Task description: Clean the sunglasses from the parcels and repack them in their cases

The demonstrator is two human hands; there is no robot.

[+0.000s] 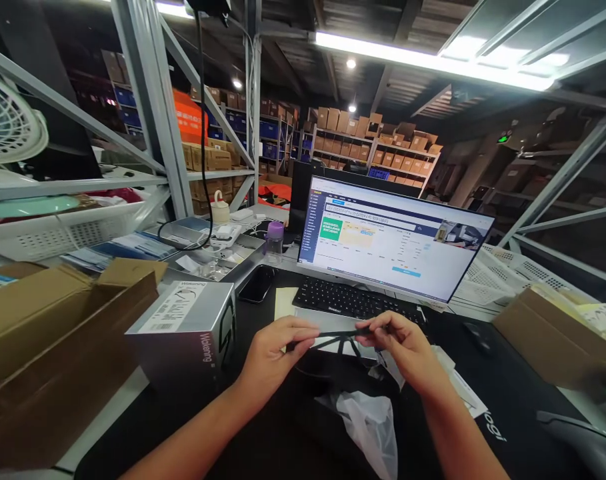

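Observation:
A thin black cord (pixel 337 334) is stretched between my two hands above the desk mat; whether it is a cable or a strap I cannot tell. My left hand (pixel 275 350) pinches one end between thumb and fingers. At the other end, the fingers of my right hand (pixel 405 347) are closed on it, with more black strands hanging in between. Below them lies a crumpled clear plastic bag (pixel 370 430). To the left of my left hand stands a grey box (pixel 183 350) with a white label on top.
Behind my hands are a black keyboard (pixel 343 298) and a lit monitor (pixel 383 243). A phone (pixel 257 283) and a purple-capped bottle (pixel 274 243) stand left of them. Open cartons flank me, one at left (pixel 67 360), one at right (pixel 547 340). A mouse (pixel 477 338) and a scanner (pixel 583 433) lie right.

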